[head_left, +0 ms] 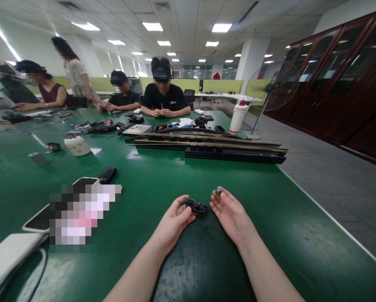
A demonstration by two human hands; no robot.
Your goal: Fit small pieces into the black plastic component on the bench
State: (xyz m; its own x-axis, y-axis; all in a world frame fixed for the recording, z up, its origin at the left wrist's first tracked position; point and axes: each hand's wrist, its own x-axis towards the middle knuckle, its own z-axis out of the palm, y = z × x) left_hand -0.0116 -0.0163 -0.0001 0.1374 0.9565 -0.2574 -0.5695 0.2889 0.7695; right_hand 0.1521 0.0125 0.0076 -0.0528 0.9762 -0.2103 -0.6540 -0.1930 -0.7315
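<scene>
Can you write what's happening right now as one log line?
left hand: holding dark part | right hand: holding small grey piece | hands: apart | ahead: long black strips on green table

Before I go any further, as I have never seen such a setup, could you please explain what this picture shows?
There is no machine here: the two bare hands in front belong to the person wearing the camera. It sits on their head and looks forward and down, so you see roughly their own view. The left hand holds a small dark part; the right hand holds a small grey piece at its fingertips. I cannot tell exactly what either is. Beneath is a green table. Farther back lie long black strips, with a red-capped white bottle near them. To the left are a pale jar and a phone-like device. Other people are around the table.
</scene>
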